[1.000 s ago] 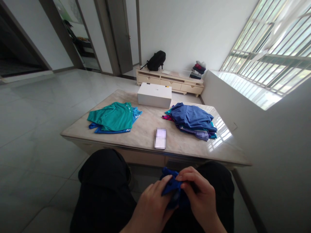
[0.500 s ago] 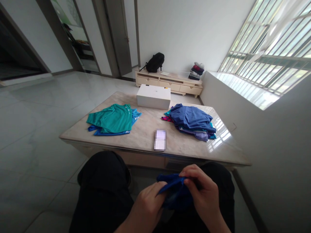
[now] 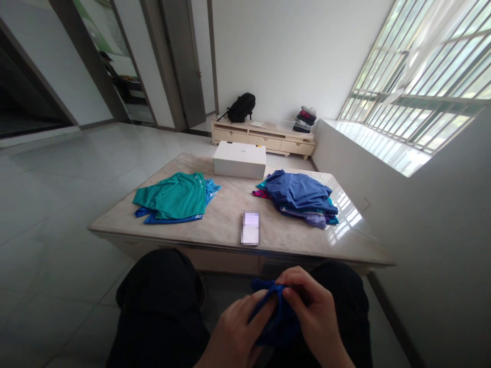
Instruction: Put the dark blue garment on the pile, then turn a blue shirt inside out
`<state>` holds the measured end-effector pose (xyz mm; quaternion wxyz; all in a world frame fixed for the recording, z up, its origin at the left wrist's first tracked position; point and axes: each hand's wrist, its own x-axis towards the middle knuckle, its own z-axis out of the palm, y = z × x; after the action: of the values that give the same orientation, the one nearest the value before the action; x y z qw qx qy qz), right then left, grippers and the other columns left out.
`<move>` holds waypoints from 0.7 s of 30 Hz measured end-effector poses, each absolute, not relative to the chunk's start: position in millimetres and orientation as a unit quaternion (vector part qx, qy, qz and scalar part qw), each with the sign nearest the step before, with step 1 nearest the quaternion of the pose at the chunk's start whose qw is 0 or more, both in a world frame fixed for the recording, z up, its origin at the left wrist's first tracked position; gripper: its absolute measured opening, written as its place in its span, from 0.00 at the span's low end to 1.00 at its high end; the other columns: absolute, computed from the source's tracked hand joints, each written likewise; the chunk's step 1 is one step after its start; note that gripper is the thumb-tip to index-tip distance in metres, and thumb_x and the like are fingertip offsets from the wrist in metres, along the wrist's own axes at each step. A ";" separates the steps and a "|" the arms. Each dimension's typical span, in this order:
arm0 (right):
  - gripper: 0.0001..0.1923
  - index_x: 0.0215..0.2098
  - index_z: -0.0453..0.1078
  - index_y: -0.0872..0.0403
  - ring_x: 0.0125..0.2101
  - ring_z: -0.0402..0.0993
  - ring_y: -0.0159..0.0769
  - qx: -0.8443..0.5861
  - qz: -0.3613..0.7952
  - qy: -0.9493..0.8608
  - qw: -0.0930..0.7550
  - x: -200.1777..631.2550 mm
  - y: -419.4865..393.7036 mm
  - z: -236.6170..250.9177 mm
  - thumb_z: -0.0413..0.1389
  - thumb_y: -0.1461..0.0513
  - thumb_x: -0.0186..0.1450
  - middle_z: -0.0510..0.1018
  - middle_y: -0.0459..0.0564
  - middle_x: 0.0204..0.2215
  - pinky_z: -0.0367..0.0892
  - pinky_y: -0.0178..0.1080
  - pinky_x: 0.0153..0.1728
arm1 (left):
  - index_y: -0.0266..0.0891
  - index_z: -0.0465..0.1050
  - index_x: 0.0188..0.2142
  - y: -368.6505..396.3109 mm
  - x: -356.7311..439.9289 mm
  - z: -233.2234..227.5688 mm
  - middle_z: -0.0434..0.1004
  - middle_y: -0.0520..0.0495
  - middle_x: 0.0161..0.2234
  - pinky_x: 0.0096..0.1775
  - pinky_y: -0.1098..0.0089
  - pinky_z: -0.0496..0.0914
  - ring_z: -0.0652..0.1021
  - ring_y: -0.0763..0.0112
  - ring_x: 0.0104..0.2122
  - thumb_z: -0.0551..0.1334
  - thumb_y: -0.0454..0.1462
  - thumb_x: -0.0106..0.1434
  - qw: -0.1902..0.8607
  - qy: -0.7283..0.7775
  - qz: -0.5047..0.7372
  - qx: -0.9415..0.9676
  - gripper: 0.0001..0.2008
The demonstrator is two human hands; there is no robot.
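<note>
A dark blue piece of clothing [image 3: 282, 319] hangs bunched between my hands, above my lap and in front of the table edge. My left hand [image 3: 241, 324] grips it from the left, its fingers partly inside the fabric. From the right, my right hand [image 3: 312, 306] pinches the upper edge of the cloth between thumb and fingers. What kind of garment it is cannot be made out. Beyond my hands, a phone [image 3: 250, 228] with a lit, blurred-out screen lies near the table's front edge.
On the marble-topped table [image 3: 226, 214] lie a pile with a green garment [image 3: 174, 197] on top at left and a pile topped by a blue garment [image 3: 297, 189] at right. A white box [image 3: 240, 160] stands behind. A low cabinet [image 3: 264, 140] holds a black backpack [image 3: 241, 107] and folded clothes [image 3: 305, 120].
My right hand has shifted slightly left along the cloth's edge, and the left fingers have spread inside a fold. The view has tilted up a little.
</note>
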<state>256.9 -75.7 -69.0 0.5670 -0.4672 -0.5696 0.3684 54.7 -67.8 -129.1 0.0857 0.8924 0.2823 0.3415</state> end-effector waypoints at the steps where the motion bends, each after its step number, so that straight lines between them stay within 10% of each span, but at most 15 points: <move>1: 0.03 0.37 0.79 0.48 0.37 0.78 0.35 -0.467 0.374 -0.563 0.570 257.5 -75.1 -70.1 0.63 0.59 0.70 0.80 0.46 0.35 0.70 0.33 0.38 | 0.41 0.55 0.72 -66.8 55.0 -131.2 0.76 0.37 0.59 0.49 0.62 0.80 0.82 0.58 0.50 0.49 0.40 0.78 0.091 0.278 0.336 0.895 0.26; 21: 0.07 0.35 0.78 0.51 0.35 0.76 0.34 -0.443 0.370 -0.634 0.515 259.3 -66.8 -74.2 0.63 0.57 0.70 0.78 0.47 0.33 0.67 0.33 0.37 | 0.38 0.77 0.55 -50.6 69.5 -121.9 0.81 0.39 0.51 0.51 0.58 0.74 0.80 0.51 0.49 0.64 0.34 0.64 0.293 0.475 0.048 0.828 0.19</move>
<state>259.3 -66.8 -74.2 0.5148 -0.4435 -0.6338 0.3696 69.5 -50.6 -121.9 0.2928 0.8284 0.4751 0.0482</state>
